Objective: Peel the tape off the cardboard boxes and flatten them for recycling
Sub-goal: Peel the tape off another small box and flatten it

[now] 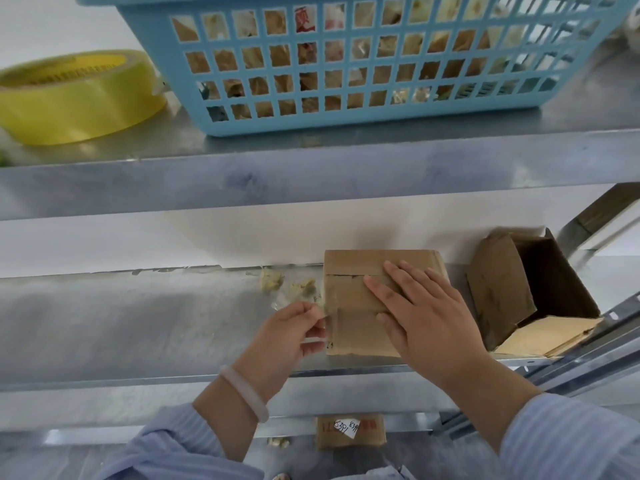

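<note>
Your small taped cardboard box [349, 296] sits on the middle shelf [138, 323], close to its front lip. Your right hand [426, 317] lies flat on top with the fingers straight and spread. Your left hand [291, 336] is curled at the box's left edge, thumb and forefinger apparently pinching the free end of the tape strip [331, 306]. Pull that end low and slowly, back along the strip rather than upward, so it probably comes off whole without tearing the cardboard, and bear down with the flat palm so the box cannot slide. The upper shelf [311, 174] overhangs closely, so there is little room to lift. Crumpled tape scraps [273, 280] lie just left of the box, and an open cardboard box [540, 292] stands near on the right, not yet flattened. Above are a blue basket [346, 124] and a yellow tape roll [76, 105].
</note>
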`<act>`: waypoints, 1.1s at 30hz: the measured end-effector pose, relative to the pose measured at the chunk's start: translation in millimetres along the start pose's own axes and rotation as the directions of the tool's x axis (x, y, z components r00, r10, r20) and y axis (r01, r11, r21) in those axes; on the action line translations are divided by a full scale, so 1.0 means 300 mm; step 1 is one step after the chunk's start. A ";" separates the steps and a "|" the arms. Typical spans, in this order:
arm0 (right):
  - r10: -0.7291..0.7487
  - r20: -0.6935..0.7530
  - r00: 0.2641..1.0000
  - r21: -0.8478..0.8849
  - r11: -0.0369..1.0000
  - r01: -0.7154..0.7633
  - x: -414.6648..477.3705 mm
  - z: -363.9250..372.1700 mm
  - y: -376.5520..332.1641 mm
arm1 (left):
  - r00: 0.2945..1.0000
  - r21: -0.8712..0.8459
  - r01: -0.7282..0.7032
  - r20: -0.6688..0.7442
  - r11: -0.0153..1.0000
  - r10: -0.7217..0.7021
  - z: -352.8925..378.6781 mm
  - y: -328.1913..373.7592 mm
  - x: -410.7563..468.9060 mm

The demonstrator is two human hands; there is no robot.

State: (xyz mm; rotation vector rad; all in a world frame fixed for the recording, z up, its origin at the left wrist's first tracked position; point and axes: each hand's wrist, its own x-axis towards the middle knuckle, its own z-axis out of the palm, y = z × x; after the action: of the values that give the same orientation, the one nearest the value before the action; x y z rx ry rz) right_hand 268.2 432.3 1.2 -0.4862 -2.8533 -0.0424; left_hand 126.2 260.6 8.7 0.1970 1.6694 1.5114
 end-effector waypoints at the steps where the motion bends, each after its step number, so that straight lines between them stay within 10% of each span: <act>1: -0.007 -0.004 1.000 0.003 1.000 0.007 -0.002 0.001 0.001 | 0.998 -0.101 0.037 0.055 0.994 -0.031 -0.009 0.012 -0.004; 6: -0.007 -0.008 1.000 0.030 1.000 0.007 -0.010 0.001 0.000 | 0.997 -0.389 0.057 0.078 0.920 -0.029 -0.057 0.045 0.014; 11: 0.025 0.002 1.000 0.064 0.998 -0.025 -0.004 -0.013 -0.012 | 0.956 0.235 -0.203 -0.161 0.951 0.244 -0.078 0.027 0.049; 20: 0.065 -0.028 0.998 0.123 0.991 -0.061 -0.001 -0.015 -0.023 | 0.863 0.372 -0.388 -0.175 0.843 0.475 -0.027 0.048 0.075; 26: 0.071 -0.053 0.996 0.148 0.987 -0.063 -0.002 -0.022 -0.032 | 0.741 0.672 -0.459 -0.070 0.581 0.668 -0.032 0.061 0.089; 30: 0.167 -0.098 0.981 0.250 0.958 -0.139 0.026 -0.031 -0.033 | 0.872 0.448 -0.407 -0.070 0.796 0.485 -0.031 0.060 0.102; 33: 0.172 -0.079 0.982 0.250 0.957 -0.148 0.052 -0.036 -0.031 | 0.980 -0.157 -0.200 -0.030 0.967 0.198 -0.038 0.074 0.104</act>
State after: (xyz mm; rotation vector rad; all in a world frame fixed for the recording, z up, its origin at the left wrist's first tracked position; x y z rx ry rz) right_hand 253.4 427.9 15.5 -0.6402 -2.6629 0.3012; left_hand 89.9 277.2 12.2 0.2752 1.5673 1.7921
